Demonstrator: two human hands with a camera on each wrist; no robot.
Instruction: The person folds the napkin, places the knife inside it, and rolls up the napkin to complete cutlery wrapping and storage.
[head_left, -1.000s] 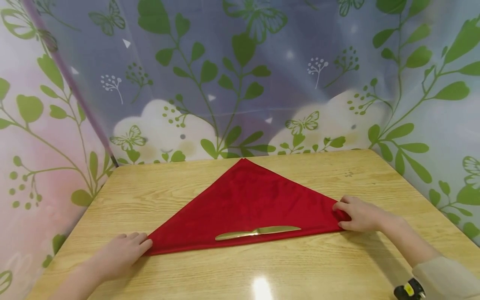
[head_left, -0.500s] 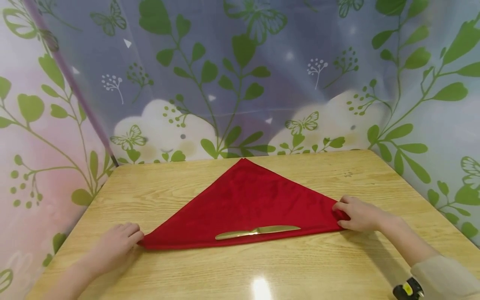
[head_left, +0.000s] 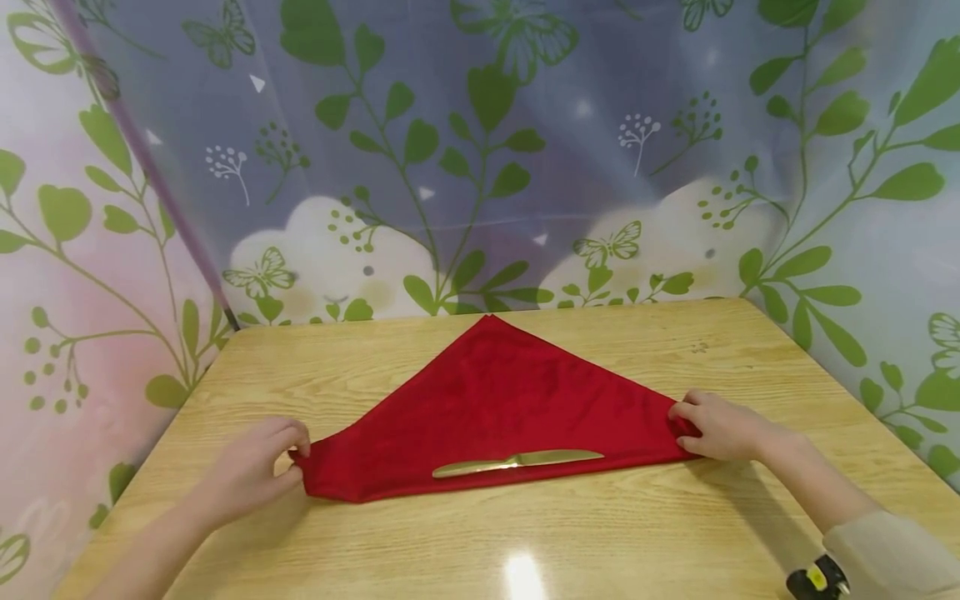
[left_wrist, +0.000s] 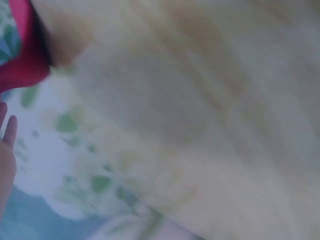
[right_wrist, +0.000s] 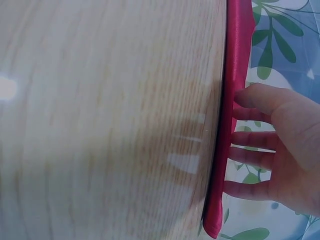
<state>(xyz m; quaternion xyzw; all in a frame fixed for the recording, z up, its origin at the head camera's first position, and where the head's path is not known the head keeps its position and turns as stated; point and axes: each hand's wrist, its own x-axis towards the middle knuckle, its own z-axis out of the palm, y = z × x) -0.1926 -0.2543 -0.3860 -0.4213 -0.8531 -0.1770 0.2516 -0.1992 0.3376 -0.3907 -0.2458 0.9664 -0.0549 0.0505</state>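
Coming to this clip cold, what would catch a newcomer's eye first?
Probably the bright red cloth, roughly triangular, on the wooden table, with the left hand holding its left end and the right hand its right. Next, the golden knife lying on the cloth along its near edge. Then the leaf-printed curtain behind.

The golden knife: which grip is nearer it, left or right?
Right. The right grip, on the red cloth, is past the right end of the golden knife; the left grip is farther off, past its left end.
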